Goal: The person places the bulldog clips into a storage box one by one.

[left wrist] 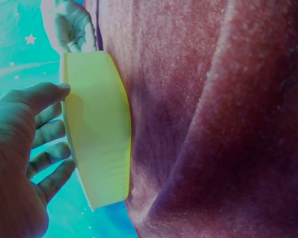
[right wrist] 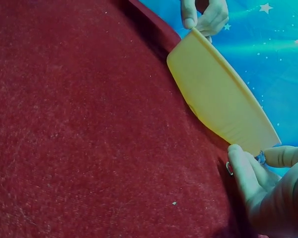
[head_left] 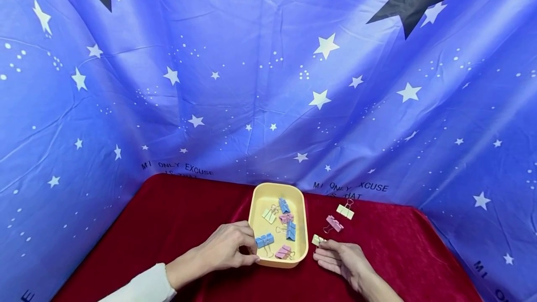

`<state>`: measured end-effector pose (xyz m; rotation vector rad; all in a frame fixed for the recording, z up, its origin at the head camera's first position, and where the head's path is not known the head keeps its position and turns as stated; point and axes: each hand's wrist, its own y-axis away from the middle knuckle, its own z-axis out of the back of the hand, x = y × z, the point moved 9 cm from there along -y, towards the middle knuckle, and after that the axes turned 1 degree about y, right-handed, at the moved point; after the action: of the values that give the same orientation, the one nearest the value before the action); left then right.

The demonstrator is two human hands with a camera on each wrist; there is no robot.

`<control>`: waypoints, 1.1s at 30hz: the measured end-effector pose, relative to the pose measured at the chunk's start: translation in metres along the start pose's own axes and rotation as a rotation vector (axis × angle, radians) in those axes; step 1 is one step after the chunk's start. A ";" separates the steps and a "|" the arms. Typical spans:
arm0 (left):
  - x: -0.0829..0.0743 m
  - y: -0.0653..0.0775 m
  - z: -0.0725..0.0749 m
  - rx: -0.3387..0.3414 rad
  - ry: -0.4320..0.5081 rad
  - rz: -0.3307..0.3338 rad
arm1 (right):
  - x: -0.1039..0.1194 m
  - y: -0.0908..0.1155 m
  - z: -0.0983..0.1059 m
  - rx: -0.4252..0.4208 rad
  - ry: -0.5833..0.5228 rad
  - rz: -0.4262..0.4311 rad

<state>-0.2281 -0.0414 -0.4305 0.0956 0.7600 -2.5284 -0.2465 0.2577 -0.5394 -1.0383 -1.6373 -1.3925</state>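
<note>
A pale yellow plastic tray (head_left: 302, 246) with rounded corners holds several binder clips in blue, pink and pale yellow. My left hand (head_left: 230, 246) grips its near left rim, the thumb (left wrist: 54, 91) at the edge and the other fingers partly hidden behind the wall in the left wrist view. Right of the tray, my right hand (head_left: 346, 261) pinches a pale yellow binder clip (head_left: 317, 240) between thumb and finger. Its wire loop (right wrist: 230, 168) shows beside the fingers in the right wrist view; the rest is mostly covered.
Beyond the right hand lie a pink binder clip (head_left: 334, 223) and another pale yellow binder clip (head_left: 346, 211) on the dark red cloth (head_left: 180, 209). A blue star-printed curtain (head_left: 251, 83) surrounds the table at the back and sides.
</note>
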 end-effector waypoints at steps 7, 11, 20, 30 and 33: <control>0.002 0.001 -0.002 0.012 -0.001 0.017 | 0.004 0.003 0.001 0.005 -0.003 0.016; 0.002 0.001 -0.003 0.015 0.000 0.019 | 0.003 0.004 0.001 0.014 -0.041 0.012; 0.002 0.002 -0.002 0.013 0.002 0.024 | -0.001 0.005 0.000 0.053 -0.094 -0.007; 0.002 0.001 -0.002 0.016 0.004 0.033 | 0.003 0.005 0.005 -0.003 -0.113 0.040; 0.002 0.001 -0.002 0.017 0.010 0.034 | 0.006 0.005 0.007 -0.041 -0.105 0.056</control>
<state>-0.2296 -0.0422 -0.4326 0.1260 0.7352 -2.5043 -0.2449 0.2660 -0.5331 -1.1899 -1.6472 -1.3597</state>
